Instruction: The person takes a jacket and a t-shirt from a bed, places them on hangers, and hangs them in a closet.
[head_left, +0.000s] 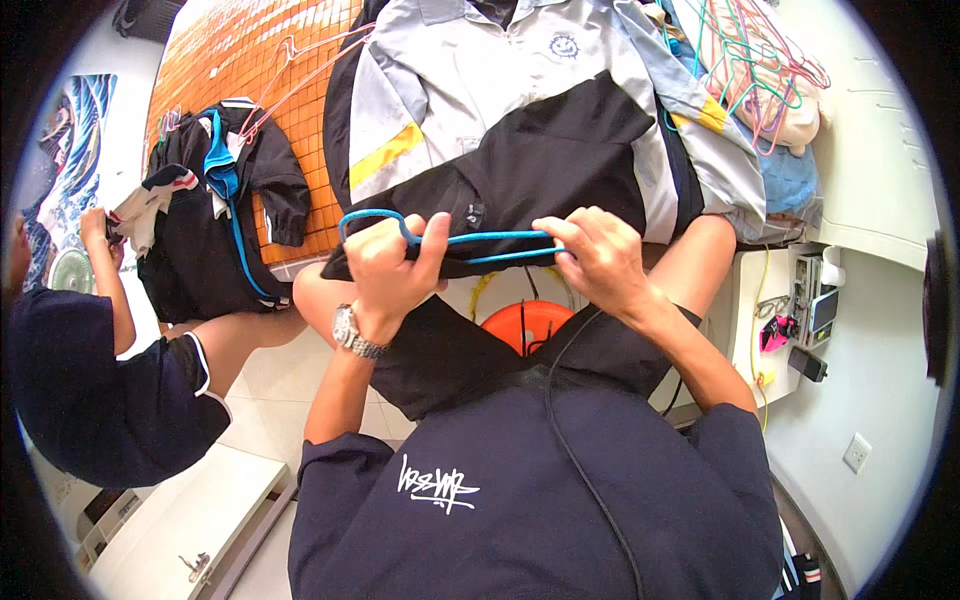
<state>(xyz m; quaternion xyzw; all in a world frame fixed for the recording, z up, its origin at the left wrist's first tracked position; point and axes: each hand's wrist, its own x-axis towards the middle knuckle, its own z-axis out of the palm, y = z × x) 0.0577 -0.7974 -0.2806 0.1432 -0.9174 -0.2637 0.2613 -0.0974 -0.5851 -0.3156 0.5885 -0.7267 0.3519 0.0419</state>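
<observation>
A blue wire clothes hanger (499, 236) spans level between my two hands, above my lap. My left hand (394, 259) grips its hook end, thumb raised, and a wristwatch (349, 332) sits on that wrist. The other end is pinched between the thumb and fingers of my right hand (604, 259). Just beyond the hanger lies a black garment (559, 161), spread over a light grey, white and yellow zip jacket (457, 82). Part of the black cloth reaches over my knee; whether it touches the hanger cannot be told.
On the left, a person (112, 375) handles a light garment beside a black clothes pile (195, 247). Pink hangers (300, 56) lie on an orange tiled mat (225, 52). More hangers (757, 67) rest over a plush toy at upper right. An orange-red round object (525, 326) is between my knees.
</observation>
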